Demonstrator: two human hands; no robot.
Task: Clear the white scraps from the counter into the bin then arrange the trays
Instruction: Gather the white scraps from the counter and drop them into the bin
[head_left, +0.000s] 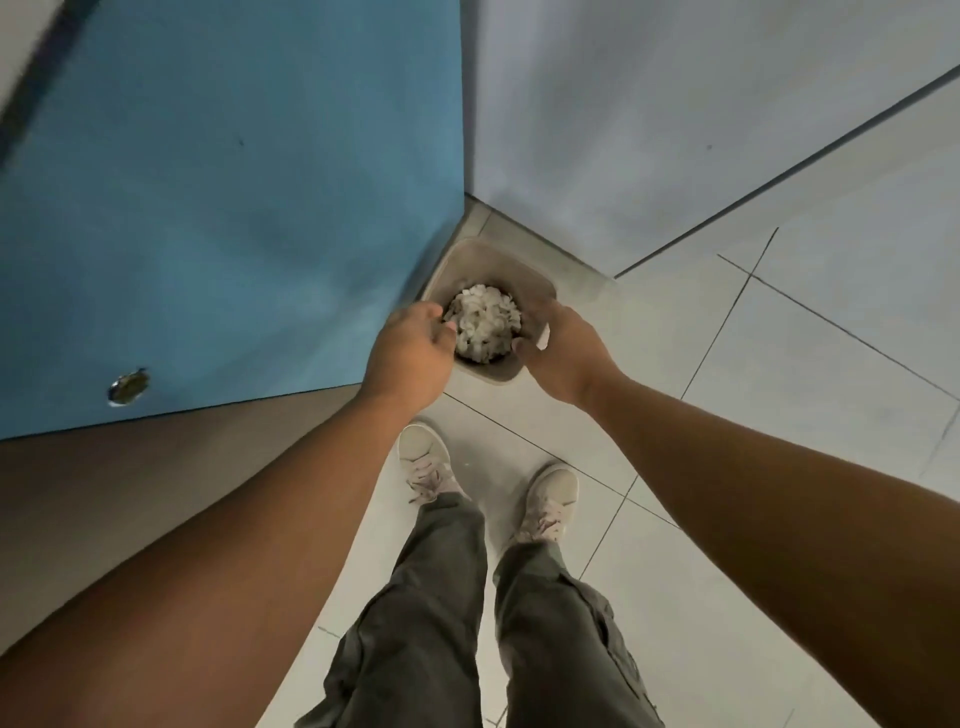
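Note:
A beige bin (483, 260) stands on the floor in the corner between a blue cabinet door and a white wall. A heap of white scraps (485, 322) lies inside it. My left hand (410, 351) hovers over the bin's left rim with fingers curled, and a small white bit shows at its fingertips. Over the right rim hangs my right hand (566, 351), fingers bent downward; its palm is hidden, so I cannot see whether it holds anything. No counter or trays are in view.
The blue cabinet door (234, 208) with a round metal lock (127, 388) fills the left. A white wall (675, 130) rises behind the bin. Pale floor tiles (779, 364) spread to the right. My two feet in light shoes (428, 457) stand just short of the bin.

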